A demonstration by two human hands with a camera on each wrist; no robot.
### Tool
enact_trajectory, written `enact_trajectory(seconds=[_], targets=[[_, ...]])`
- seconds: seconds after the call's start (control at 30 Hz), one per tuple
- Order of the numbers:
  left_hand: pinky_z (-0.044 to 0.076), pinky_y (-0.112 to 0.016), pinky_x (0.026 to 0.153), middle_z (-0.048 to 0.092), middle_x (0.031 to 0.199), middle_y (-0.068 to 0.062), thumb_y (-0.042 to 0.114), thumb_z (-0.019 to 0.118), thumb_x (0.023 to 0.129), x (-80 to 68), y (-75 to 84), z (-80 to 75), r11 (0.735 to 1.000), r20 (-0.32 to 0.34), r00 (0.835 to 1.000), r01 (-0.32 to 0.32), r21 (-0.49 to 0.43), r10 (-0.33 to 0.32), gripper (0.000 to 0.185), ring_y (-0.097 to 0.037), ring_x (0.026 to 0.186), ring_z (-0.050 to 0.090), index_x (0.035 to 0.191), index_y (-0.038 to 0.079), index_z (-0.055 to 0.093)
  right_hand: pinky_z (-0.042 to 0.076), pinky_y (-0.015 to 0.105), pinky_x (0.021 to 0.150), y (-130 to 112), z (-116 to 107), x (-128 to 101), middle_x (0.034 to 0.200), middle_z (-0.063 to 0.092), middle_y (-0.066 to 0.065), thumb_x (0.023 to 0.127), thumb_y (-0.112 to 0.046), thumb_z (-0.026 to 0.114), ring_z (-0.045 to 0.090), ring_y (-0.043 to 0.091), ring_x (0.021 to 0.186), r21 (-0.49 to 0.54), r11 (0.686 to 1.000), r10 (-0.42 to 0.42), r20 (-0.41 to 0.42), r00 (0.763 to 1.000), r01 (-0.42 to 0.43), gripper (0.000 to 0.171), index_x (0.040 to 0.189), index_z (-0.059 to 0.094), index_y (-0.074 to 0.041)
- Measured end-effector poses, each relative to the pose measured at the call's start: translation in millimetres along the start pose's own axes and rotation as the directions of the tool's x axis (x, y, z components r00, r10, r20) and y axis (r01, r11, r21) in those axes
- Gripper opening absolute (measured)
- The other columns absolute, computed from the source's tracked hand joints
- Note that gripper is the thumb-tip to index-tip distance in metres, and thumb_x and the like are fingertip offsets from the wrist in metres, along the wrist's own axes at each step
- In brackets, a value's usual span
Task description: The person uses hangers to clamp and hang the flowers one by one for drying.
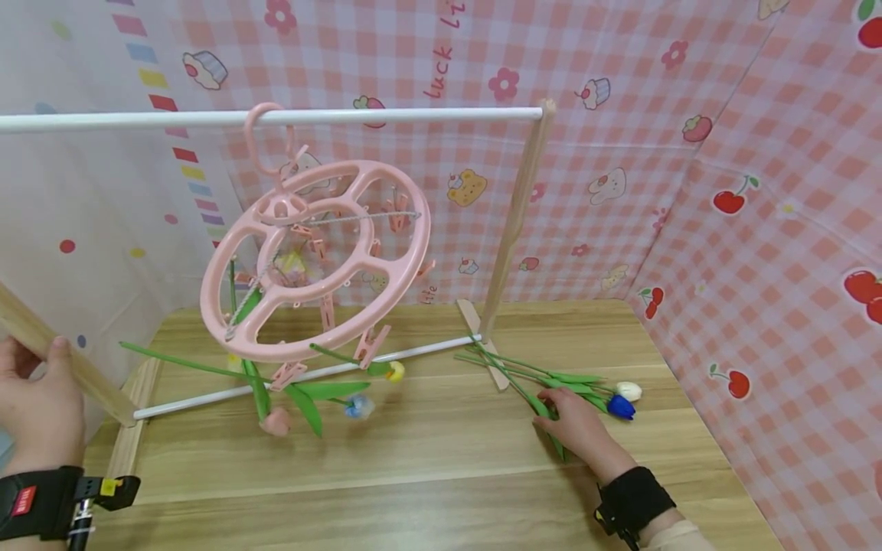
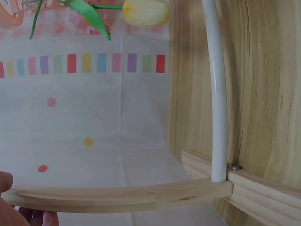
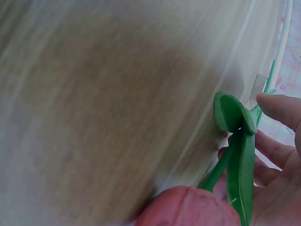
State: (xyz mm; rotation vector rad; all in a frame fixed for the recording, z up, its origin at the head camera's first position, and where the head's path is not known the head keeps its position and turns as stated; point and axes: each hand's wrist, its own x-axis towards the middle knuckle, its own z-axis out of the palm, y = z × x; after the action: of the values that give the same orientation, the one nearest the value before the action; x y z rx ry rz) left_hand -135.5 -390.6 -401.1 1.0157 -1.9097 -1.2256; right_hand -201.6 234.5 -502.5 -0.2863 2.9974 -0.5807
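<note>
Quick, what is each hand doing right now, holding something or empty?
Left hand: its grip is closed round the wooden post of the rack.
Right hand: its fingers are closing on a green tulip stem on the table.

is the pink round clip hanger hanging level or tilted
Tilted. The pink clip hanger hangs by its hook from the white rail, with its ring slanting: the left edge sits low, the right edge higher.
</note>
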Motion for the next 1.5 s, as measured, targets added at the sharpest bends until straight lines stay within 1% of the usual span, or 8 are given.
enact_trajectory(seconds=[0.33,0.5,0.63,0.7,0.83,1.03,1.17,1.5], targets=[[0.033,-0.035,0.114,0.039,0.103,0.031,0.042,0.044,0.097,8.8,-4.7,3.0,0.998,0.038,0.998,0.059,0.0,-0.059,0.039,-0.004,0.127,0.042,0.136,0.035,0.044,0.053,0.043,0.079,0,4,2,0.096,0.061,0.006,0.08,-0.02,0.075,0.062,0.024,0.09,-0.008,1.0,0.005,-0.007,1.0,-0.005,0.036,0.111,0.065,-0.005],[0.034,-0.037,0.112,0.038,0.097,0.033,0.043,0.043,0.097,10.9,-7.8,2.4,0.998,0.033,0.999,0.042,0.052,-0.043,0.04,-0.006,0.127,0.044,0.136,0.034,0.046,0.052,0.042,0.076,0,6,4,0.095,0.059,0.005,0.081,-0.019,0.075,0.061,0.022,0.087,-0.01,1.0,0.018,-0.011,1.0,-0.018,0.033,0.109,0.066,-0.006],[0.035,-0.037,0.111,0.043,0.104,0.031,0.044,0.042,0.097,10.8,-7.6,3.5,0.997,0.028,0.999,0.029,0.077,-0.031,0.041,-0.006,0.128,0.044,0.136,0.033,0.047,0.052,0.041,0.075,0,7,5,0.095,0.059,0.006,0.08,-0.018,0.075,0.06,0.021,0.086,-0.006,1.0,0.022,-0.018,1.0,-0.022,0.031,0.107,0.067,-0.005],[0.035,-0.036,0.111,0.045,0.107,0.03,0.044,0.041,0.097,10.5,-6.8,3.8,0.996,0.029,0.999,0.023,0.084,-0.025,0.041,-0.006,0.127,0.045,0.136,0.033,0.048,0.052,0.042,0.076,0,7,5,0.097,0.06,0.007,0.08,-0.017,0.075,0.06,0.022,0.088,-0.005,1.0,0.024,-0.02,1.0,-0.024,0.031,0.107,0.067,-0.004],[0.036,-0.035,0.11,0.044,0.102,0.031,0.043,0.042,0.098,9.9,-5.5,3.4,0.996,0.024,1.0,0.004,0.085,-0.006,0.04,-0.004,0.124,0.047,0.136,0.031,0.049,0.052,0.043,0.08,2,6,5,0.1,0.061,0.009,0.081,-0.014,0.074,0.06,0.023,0.091,0.018,1.0,0.022,-0.021,1.0,-0.022,0.027,0.105,0.068,-0.004],[0.035,-0.038,0.111,0.042,0.101,0.032,0.042,0.042,0.098,9.2,-5.8,2.0,0.997,0.03,0.999,0.026,0.079,-0.028,0.04,-0.005,0.126,0.045,0.136,0.032,0.048,0.052,0.044,0.081,6,4,4,0.105,0.063,0.013,0.082,-0.008,0.07,0.06,0.025,0.093,0.063,0.998,0.014,-0.033,0.999,-0.012,0.02,0.101,0.068,-0.004],[0.035,-0.039,0.111,0.036,0.091,0.034,0.043,0.042,0.098,9.3,-6.1,0.4,0.995,0.03,0.999,0.043,0.089,-0.046,0.041,-0.006,0.126,0.045,0.136,0.031,0.049,0.052,0.046,0.082,7,1,3,0.107,0.064,0.016,0.084,-0.007,0.068,0.061,0.028,0.096,0.076,0.997,0.008,-0.046,0.999,-0.005,0.022,0.105,0.068,-0.003],[0.039,-0.034,0.109,0.035,0.087,0.032,0.042,0.042,0.098,8.9,-6.3,0.8,0.995,0.034,0.999,0.015,0.1,-0.019,0.041,-0.003,0.116,0.049,0.136,0.03,0.049,0.051,0.051,0.086,5,-10,-2,0.105,0.065,0.021,0.083,-0.005,0.068,0.061,0.037,0.101,0.124,0.989,-0.057,-0.153,0.987,0.077,0.023,0.105,0.066,0.002]])
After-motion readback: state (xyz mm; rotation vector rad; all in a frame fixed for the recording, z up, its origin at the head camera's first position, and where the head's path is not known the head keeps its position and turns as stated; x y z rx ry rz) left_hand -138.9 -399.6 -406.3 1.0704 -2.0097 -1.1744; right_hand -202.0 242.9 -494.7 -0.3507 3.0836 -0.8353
